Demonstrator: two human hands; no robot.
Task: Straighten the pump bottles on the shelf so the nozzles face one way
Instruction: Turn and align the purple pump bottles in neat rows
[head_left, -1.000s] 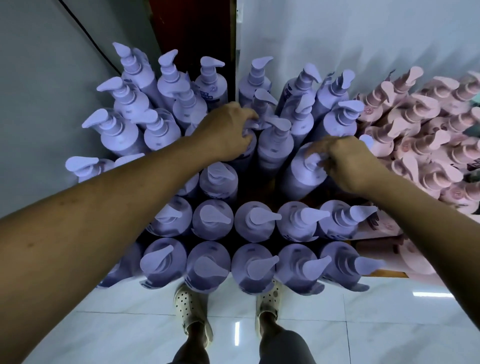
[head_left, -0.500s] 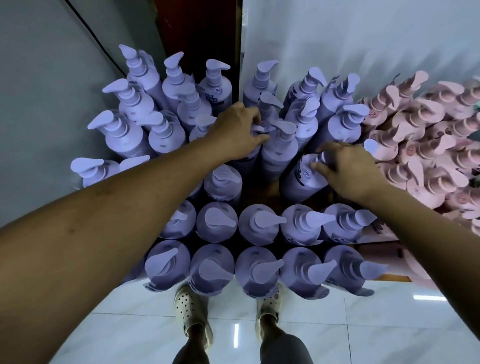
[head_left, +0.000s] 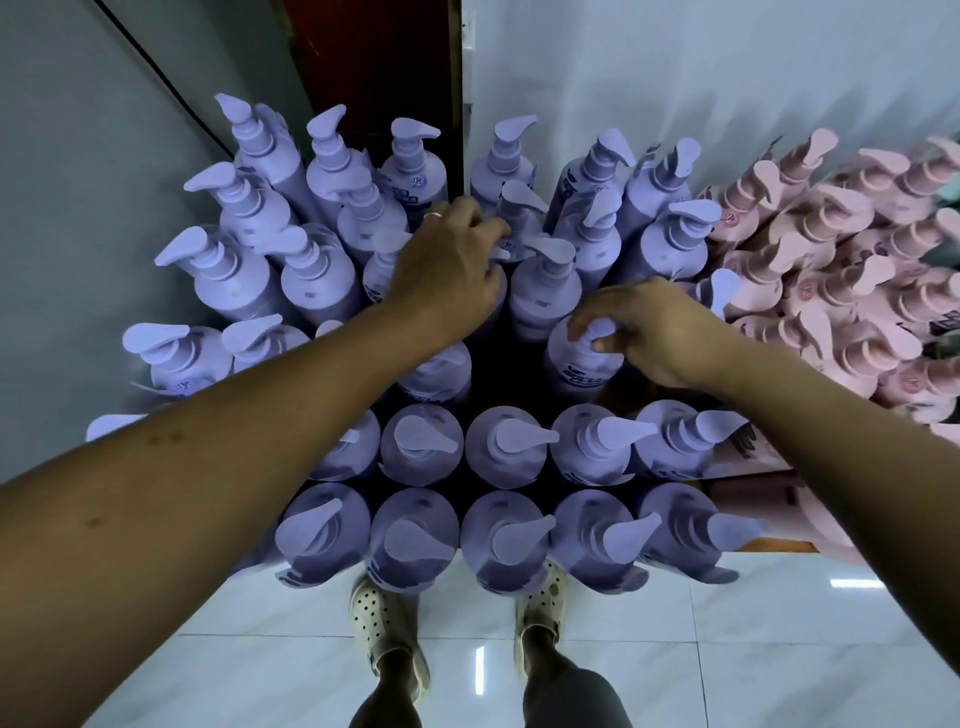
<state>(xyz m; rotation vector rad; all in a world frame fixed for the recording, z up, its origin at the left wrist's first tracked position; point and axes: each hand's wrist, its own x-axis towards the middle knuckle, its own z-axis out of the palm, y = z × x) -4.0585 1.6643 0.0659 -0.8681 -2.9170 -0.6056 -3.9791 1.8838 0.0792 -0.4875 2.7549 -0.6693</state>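
Several rows of lavender pump bottles (head_left: 506, 449) fill the shelf below me; the front two rows have nozzles pointing right. My left hand (head_left: 447, 262) reaches into the middle rows, its fingers curled over the pump head of a lavender bottle that the hand mostly hides. My right hand (head_left: 654, 332) grips the pump head of another lavender bottle (head_left: 574, 364) in the third row, fingers and thumb pinching its top. Bottles further back (head_left: 249, 208) have nozzles pointing left or in mixed directions.
Several pink pump bottles (head_left: 831, 291) crowd the right side of the shelf. A grey wall (head_left: 78, 208) stands on the left, a white wall (head_left: 675, 67) behind. White floor tiles (head_left: 727, 649) and my sandalled feet (head_left: 387, 634) show below the shelf edge.
My right hand has shifted on the third-row bottle, whose pump head is turning. My left hand stays on the pump in the middle rows. The view has tilted slightly.
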